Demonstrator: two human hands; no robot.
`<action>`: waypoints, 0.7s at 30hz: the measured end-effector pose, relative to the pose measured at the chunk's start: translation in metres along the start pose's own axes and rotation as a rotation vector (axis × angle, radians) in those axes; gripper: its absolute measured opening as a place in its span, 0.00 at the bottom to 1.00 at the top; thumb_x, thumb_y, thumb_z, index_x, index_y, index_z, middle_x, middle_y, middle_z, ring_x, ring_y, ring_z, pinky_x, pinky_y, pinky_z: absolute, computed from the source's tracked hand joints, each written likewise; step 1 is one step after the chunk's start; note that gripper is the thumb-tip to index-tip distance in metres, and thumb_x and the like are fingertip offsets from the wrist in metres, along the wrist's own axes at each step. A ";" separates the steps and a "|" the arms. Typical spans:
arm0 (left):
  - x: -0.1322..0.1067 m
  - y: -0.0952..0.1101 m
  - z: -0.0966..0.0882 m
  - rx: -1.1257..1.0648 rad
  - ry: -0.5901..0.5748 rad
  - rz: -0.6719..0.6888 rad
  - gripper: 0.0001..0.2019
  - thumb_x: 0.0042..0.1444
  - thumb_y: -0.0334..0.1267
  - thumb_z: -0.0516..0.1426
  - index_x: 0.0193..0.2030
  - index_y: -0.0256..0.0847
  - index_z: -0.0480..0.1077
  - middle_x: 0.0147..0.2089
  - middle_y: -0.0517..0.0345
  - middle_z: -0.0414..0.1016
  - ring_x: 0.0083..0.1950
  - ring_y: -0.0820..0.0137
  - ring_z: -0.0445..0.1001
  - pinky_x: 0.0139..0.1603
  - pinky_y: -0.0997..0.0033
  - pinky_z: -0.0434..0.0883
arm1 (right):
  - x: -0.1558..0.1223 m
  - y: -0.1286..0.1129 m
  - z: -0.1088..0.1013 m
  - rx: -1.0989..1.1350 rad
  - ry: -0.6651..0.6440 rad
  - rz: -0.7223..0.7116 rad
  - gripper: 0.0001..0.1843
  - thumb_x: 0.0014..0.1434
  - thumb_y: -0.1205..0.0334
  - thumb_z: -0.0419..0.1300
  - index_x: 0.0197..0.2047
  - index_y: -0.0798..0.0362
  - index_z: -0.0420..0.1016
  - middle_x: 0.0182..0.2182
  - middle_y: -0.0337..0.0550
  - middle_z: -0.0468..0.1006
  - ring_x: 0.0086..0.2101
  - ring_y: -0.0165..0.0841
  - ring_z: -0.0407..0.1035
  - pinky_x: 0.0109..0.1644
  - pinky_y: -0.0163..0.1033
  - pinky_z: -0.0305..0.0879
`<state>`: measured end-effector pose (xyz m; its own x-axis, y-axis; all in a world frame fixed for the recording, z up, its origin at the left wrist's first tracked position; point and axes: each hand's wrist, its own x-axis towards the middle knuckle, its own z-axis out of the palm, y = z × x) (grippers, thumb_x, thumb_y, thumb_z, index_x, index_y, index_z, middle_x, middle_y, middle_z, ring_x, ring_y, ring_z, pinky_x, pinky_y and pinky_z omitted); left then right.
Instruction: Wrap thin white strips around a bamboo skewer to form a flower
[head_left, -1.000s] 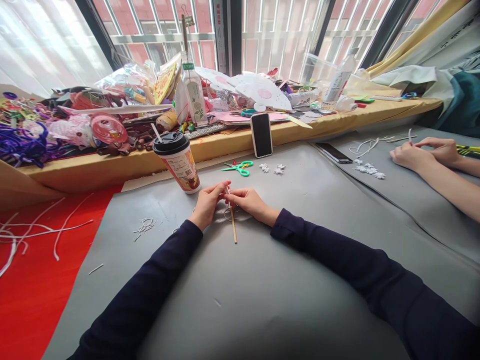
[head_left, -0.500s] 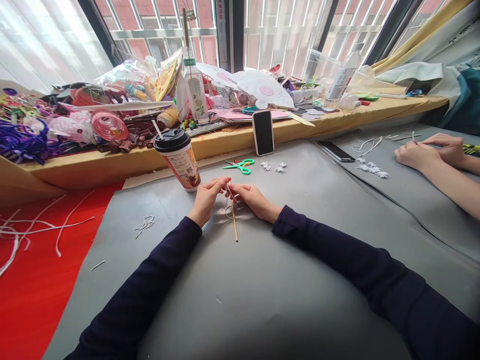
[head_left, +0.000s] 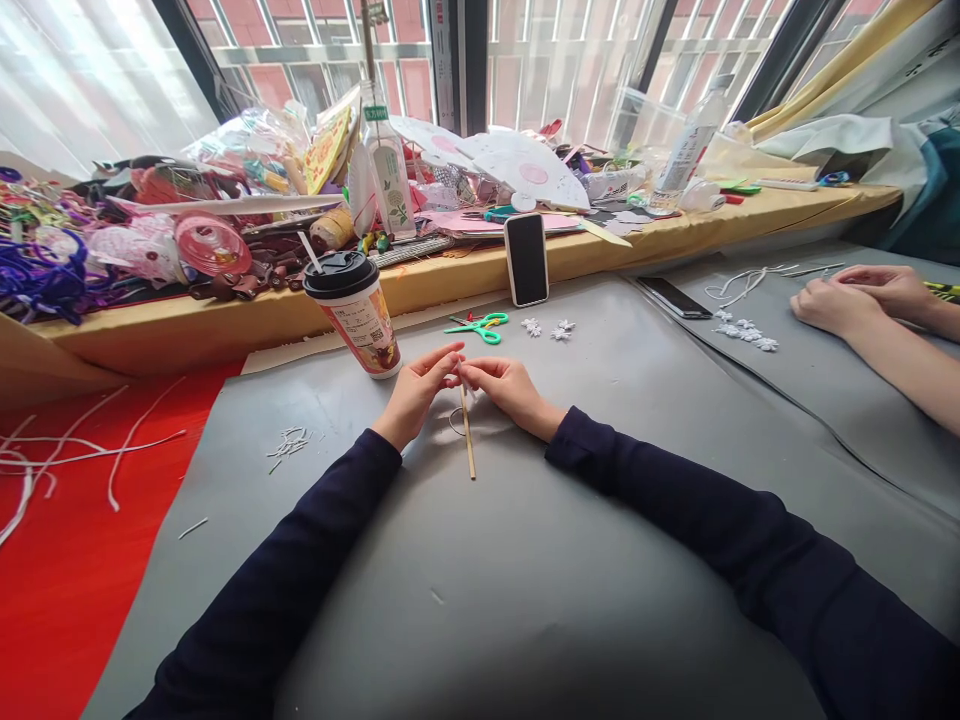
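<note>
Since the earlier frame, the forefinger of the left hand (head_left: 412, 390) has lifted from its thumb. Clock positions are read from where the fingers meet. Near nine: white cords (head_left: 124, 454) spread on red cloth (head_left: 67, 570). Between eight and nine: clippings (head_left: 289, 442), probably set aside as waste. Ten: cup (head_left: 366, 330), upright just past the left hand, whose thumb and forefinger stand slightly parted; whether its other fingers grip anything, I cannot tell. Six: stick (head_left: 469, 450), upper end at the fingertips, a thin loop (head_left: 450, 420) beside it. One: scissors (head_left: 474, 327), presumably left there for easy reach. Right hand (head_left: 512, 388): thumb and forefinger pinched on a blurred white strand (head_left: 470, 393), seemingly to steady it. One, farther out: phone (head_left: 527, 260) propped against the ledge (head_left: 450, 275), screen towards me, perhaps for viewing. Two: white flowers (head_left: 562, 330), grouped, I judge, as finished pieces. Near three: a co-worker's hands (head_left: 844, 303), close together.
</note>
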<state>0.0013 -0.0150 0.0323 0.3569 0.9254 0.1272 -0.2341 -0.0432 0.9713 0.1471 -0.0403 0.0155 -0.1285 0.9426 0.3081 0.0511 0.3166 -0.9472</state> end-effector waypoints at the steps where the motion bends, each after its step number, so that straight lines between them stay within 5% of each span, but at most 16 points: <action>1: 0.000 0.000 0.000 0.029 0.012 0.018 0.19 0.44 0.44 0.60 0.44 0.40 0.72 0.38 0.53 0.73 0.37 0.71 0.69 0.37 0.71 0.65 | 0.000 0.001 -0.002 -0.144 0.073 -0.091 0.17 0.54 0.50 0.54 0.37 0.53 0.74 0.31 0.42 0.74 0.33 0.31 0.64 0.41 0.39 0.59; 4: 0.000 0.001 -0.001 0.133 0.047 0.095 0.17 0.42 0.42 0.61 0.40 0.39 0.74 0.39 0.51 0.74 0.36 0.70 0.69 0.36 0.70 0.66 | 0.002 0.005 -0.011 -0.562 0.187 -0.343 0.14 0.57 0.53 0.52 0.38 0.51 0.74 0.35 0.44 0.75 0.38 0.34 0.63 0.47 0.42 0.56; 8: -0.001 0.000 0.000 0.180 0.089 0.169 0.16 0.40 0.42 0.63 0.37 0.36 0.75 0.35 0.50 0.76 0.34 0.68 0.71 0.37 0.67 0.68 | 0.007 0.012 -0.022 -0.907 0.170 -0.524 0.14 0.59 0.57 0.50 0.43 0.49 0.73 0.38 0.44 0.75 0.41 0.36 0.61 0.49 0.45 0.52; 21: -0.001 0.001 0.000 0.022 0.096 0.181 0.14 0.41 0.40 0.62 0.35 0.36 0.75 0.33 0.51 0.76 0.36 0.66 0.74 0.42 0.61 0.70 | 0.004 0.010 -0.022 -1.020 0.130 -0.624 0.21 0.61 0.56 0.47 0.56 0.50 0.62 0.42 0.44 0.72 0.43 0.37 0.59 0.51 0.47 0.50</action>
<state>0.0007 -0.0163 0.0332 0.2226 0.9336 0.2809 -0.2659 -0.2191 0.9388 0.1686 -0.0311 0.0087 -0.3124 0.5821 0.7507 0.7834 0.6048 -0.1430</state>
